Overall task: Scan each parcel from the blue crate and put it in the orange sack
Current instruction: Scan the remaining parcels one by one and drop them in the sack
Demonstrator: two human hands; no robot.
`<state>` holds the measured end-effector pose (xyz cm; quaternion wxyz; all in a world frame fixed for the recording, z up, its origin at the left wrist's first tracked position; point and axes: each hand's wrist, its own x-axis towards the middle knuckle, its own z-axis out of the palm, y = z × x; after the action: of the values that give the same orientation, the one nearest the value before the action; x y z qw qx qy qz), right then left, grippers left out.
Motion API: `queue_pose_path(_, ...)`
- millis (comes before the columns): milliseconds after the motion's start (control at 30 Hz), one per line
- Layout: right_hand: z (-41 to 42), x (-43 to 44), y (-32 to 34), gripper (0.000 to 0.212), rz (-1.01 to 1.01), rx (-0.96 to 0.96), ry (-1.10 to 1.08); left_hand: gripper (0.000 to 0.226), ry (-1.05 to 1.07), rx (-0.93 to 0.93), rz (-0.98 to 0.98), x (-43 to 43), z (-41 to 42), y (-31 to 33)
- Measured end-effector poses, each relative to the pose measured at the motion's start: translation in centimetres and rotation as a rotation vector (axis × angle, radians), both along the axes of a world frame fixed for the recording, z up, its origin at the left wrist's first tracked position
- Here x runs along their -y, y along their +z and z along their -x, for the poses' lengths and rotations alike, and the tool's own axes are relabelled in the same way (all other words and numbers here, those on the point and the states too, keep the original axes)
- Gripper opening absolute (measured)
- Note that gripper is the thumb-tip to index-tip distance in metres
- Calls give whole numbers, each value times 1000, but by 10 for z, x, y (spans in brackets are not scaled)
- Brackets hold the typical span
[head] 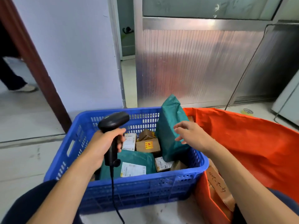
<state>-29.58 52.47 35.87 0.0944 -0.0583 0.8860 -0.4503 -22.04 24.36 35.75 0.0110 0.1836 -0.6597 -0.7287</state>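
Head view: a blue perforated plastic crate [142,189] stands on the pale floor. The left hand [103,143] grips the handle of a black handheld barcode scanner [113,123] above the crate's left half, with the scanner's head pointing over the crate's far side and its cable hanging down in front of the crate's near wall. The right hand [192,135] is spread open over the crate's right side, holding nothing, fingers in front of a tall teal plastic mailer bag [169,126] that stands on end against the crate's right wall; whether they touch it I cannot tell. Inside the crate a second teal mailer with a white label [137,159] lies flat near the front wall. Behind it sit a small cardboard box with a yellow sticker [148,145] and a white-labelled box [129,141]. Directly right of the crate, an open orange fabric sack [250,143] holds a brown cardboard parcel with handwriting [216,181].
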Motion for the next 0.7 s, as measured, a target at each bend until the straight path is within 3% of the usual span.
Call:
queue_pose_path(467,28,94,-19,17,-49,-24,164,17,88,84,38,57,-15,-5)
queue_pose_path(700,40,138,-40,18,-62,19,217,10,273,49,41,110,-9,7)
